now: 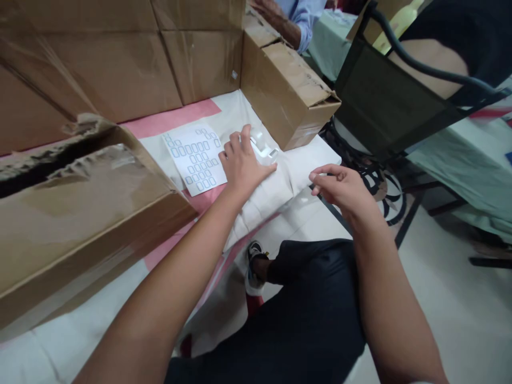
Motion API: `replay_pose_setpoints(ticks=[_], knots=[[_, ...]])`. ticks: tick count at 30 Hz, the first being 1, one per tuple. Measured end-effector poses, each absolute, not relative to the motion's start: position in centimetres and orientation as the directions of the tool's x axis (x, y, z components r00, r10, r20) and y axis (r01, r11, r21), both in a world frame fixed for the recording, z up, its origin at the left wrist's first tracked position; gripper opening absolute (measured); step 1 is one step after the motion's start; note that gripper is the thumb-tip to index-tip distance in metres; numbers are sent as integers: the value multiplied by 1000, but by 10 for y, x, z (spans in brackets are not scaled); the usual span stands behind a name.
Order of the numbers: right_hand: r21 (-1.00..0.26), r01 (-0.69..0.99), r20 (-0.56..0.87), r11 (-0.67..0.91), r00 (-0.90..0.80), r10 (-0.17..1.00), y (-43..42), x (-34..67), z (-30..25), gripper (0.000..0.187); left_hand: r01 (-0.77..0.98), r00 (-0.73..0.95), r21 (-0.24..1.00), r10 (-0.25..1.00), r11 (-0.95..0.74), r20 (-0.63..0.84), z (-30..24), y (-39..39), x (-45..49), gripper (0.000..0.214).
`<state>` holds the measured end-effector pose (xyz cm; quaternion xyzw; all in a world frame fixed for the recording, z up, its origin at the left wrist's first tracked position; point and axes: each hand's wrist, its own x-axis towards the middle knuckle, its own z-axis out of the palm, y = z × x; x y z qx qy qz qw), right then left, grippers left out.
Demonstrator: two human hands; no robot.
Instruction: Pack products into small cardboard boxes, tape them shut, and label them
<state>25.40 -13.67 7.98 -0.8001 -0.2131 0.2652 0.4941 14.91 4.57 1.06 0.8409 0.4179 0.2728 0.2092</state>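
Note:
My left hand reaches over a white tape dispenser on the cloth-covered table, gripping it with fingers on its far left side and the thumb along the near side. Beside that hand lies a white sheet of blue-outlined labels, partly covered by my fingers. Off the table's right edge, my right hand is held in the air with thumb and fingertips pinched together. Whatever is in that pinch, if anything, is too small to make out.
Cardboard boxes are stacked behind the table top. Another box stands at the back right, and an open-topped one at the left. A dark chair with a seated person is at the right. A person's sleeve shows beyond the boxes.

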Motion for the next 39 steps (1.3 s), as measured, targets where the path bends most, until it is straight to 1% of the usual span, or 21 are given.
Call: replay_pose_setpoints(ticks=[4, 8, 14, 18, 21, 24, 25, 27, 28, 29, 30, 32, 33, 34, 36, 39], knots=[[-922, 23, -216, -386, 798, 563, -148, 265, 76, 42, 568, 505, 605, 817, -558, 279, 10, 47, 149, 107], [-906, 3, -268, -424, 772, 577, -154, 269, 72, 44, 554, 504, 620, 817, -555, 280, 7, 47, 150, 106], [-878, 18, -303, -478, 752, 585, -159, 272, 64, 38, 548, 541, 618, 802, -564, 252, 11, 43, 148, 107], [-870, 37, -315, -492, 726, 611, -161, 273, 57, 34, 492, 557, 630, 774, -600, 302, 6, 46, 148, 110], [-868, 51, -313, -493, 715, 625, -159, 273, 51, 34, 363, 651, 610, 660, -704, 375, 6, 48, 146, 109], [-868, 60, -309, -493, 713, 630, -157, 274, 46, 34, 206, 731, 568, 511, -797, 452, 23, 40, 140, 99], [-869, 59, -308, -491, 711, 632, -157, 275, 44, 34, 145, 730, 529, 451, -836, 513, 32, 34, 138, 92], [-876, 58, -307, -479, 700, 644, -157, 277, 43, 32, 6, 697, 399, 290, -917, 656, 49, 20, 134, 77], [-882, 59, -298, -467, 698, 651, -158, 277, 42, 31, -53, 687, 335, 209, -941, 695, 55, 13, 134, 71], [-890, 61, -287, -453, 696, 658, -158, 278, 42, 29, -93, 701, 301, 152, -949, 697, 58, 6, 136, 67], [-897, 61, -277, -438, 694, 664, -159, 278, 42, 29, -108, 745, 303, 125, -947, 655, 57, 0, 139, 66], [-908, 55, -266, -415, 690, 673, -158, 279, 42, 32, -71, 878, 376, 121, -924, 463, 44, -8, 148, 72], [-912, 53, -262, -408, 691, 674, -158, 278, 42, 35, -43, 925, 404, 117, -914, 361, 35, -11, 153, 75], [-913, 53, -260, -404, 689, 676, -157, 278, 42, 37, -26, 950, 415, 106, -909, 293, 25, -12, 158, 78], [-911, 64, -254, -408, 692, 675, -156, 278, 42, 38, -16, 964, 408, 95, -913, 250, 9, -12, 164, 79], [-906, 76, -254, -415, 689, 679, -157, 278, 42, 40, 0, 954, 386, 116, -923, 278, -1, -10, 162, 78]])
